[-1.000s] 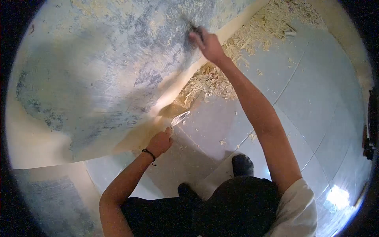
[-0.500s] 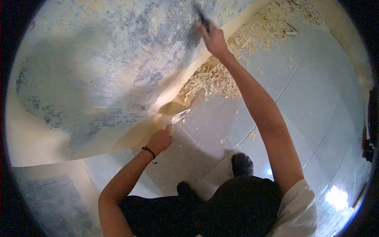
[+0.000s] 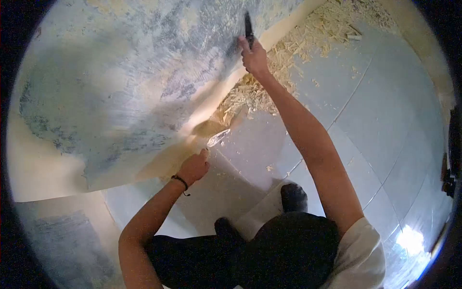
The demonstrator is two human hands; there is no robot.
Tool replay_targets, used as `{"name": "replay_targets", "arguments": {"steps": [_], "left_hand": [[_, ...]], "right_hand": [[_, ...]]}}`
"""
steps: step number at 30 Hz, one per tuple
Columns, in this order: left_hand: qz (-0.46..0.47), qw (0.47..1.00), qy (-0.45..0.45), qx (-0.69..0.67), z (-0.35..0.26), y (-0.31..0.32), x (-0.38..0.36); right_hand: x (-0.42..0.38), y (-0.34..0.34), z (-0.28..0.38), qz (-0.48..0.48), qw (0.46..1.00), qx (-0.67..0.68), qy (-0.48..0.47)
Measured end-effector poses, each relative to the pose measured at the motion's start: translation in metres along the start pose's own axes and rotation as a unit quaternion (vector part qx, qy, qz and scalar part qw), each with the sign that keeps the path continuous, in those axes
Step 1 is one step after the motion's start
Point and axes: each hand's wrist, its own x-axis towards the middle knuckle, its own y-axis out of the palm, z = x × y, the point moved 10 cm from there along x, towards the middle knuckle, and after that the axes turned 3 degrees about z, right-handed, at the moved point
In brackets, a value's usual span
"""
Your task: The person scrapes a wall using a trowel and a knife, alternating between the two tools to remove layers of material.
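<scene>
My right hand [image 3: 255,57] is wrapped round the dark handle of a scraper [image 3: 248,28], whose thin end points up against the patchy blue-grey wall [image 3: 125,82]. Lower down, my left hand [image 3: 195,166], with a dark cord bracelet [image 3: 180,182] at the wrist, is closed on a bright, elongated light [image 3: 218,138]. That light lies near the foot of the wall. Its glow falls on the cream strip along the wall's lower edge. Pale flakes [image 3: 255,95] are heaped beside that strip, below my right hand.
Light floor tiles [image 3: 365,120] stretch to the right, with scattered flakes. A dark shoe [image 3: 294,197] rests on the floor between my arms. A bright reflection shines at the lower right, and dark objects [image 3: 448,178] stand at the right edge.
My right hand has moved slightly down and left, and the scraper is now more upright. My left hand and the light have shifted slightly up and left.
</scene>
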Motion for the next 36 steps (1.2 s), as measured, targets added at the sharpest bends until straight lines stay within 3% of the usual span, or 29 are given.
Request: {"name": "replay_targets", "arguments": {"steps": [3, 6, 7, 10, 13, 16, 17, 20, 21, 24, 25, 26, 27, 28, 32, 34, 36], "left_hand": [[0.018, 1.0, -0.003, 0.023, -0.001, -0.001, 0.002], [0.038, 0.998, -0.046, 0.029, -0.006, -0.008, -0.002], [0.036, 0.998, -0.037, 0.02, -0.01, -0.009, -0.004], [0.036, 0.999, -0.026, 0.013, -0.011, -0.014, -0.002], [0.057, 0.997, -0.042, 0.012, -0.004, -0.004, 0.0], [0.057, 0.997, -0.042, 0.008, -0.005, -0.01, -0.001], [0.049, 0.998, -0.038, 0.017, -0.007, -0.012, -0.001], [0.031, 0.999, -0.027, 0.016, -0.002, -0.004, -0.001], [0.024, 0.999, -0.022, 0.013, 0.0, -0.001, 0.001], [0.042, 0.998, -0.033, 0.039, -0.009, -0.011, -0.003], [0.037, 0.998, -0.033, 0.031, -0.005, -0.011, -0.002], [0.033, 0.999, -0.032, 0.021, -0.001, -0.008, -0.001], [0.03, 0.999, -0.03, 0.009, 0.0, -0.004, 0.0], [0.031, 0.999, -0.028, 0.005, -0.002, -0.004, 0.0], [0.025, 0.999, -0.024, 0.018, -0.006, -0.015, -0.002], [0.025, 0.999, -0.02, 0.015, -0.009, -0.012, -0.001], [0.029, 0.999, -0.021, -0.001, -0.002, -0.007, 0.0]], "right_hand": [[-0.016, 0.02, 0.024, 0.082, 0.984, -0.116, -0.109], [-0.002, 0.006, -0.028, -0.028, 0.998, 0.042, 0.029], [-0.005, 0.005, -0.034, -0.015, 0.994, 0.07, 0.087], [-0.015, 0.022, 0.01, 0.124, 0.977, -0.128, -0.116], [-0.009, 0.004, -0.013, 0.043, 0.998, -0.024, 0.033], [-0.018, 0.018, -0.008, 0.061, 0.996, -0.063, -0.023], [-0.02, 0.032, -0.006, 0.124, 0.983, -0.118, -0.074], [-0.014, 0.016, -0.041, 0.002, 0.99, 0.092, 0.11], [-0.018, 0.017, -0.046, -0.003, 0.984, 0.098, 0.151], [-0.022, 0.036, -0.004, 0.117, 0.978, -0.132, -0.114], [-0.022, 0.023, 0.0, 0.042, 0.98, -0.127, -0.148], [-0.012, 0.015, -0.029, 0.013, 1.0, 0.007, -0.024], [-0.007, 0.012, -0.061, -0.017, 0.985, 0.139, 0.103], [-0.012, 0.016, -0.088, -0.048, 0.936, 0.268, 0.225], [-0.001, 0.0, -0.058, 0.026, 0.997, 0.065, 0.012], [0.004, -0.005, -0.077, -0.014, 0.976, 0.198, 0.094], [0.002, 0.006, -0.088, -0.022, 0.921, 0.336, 0.198]]}}
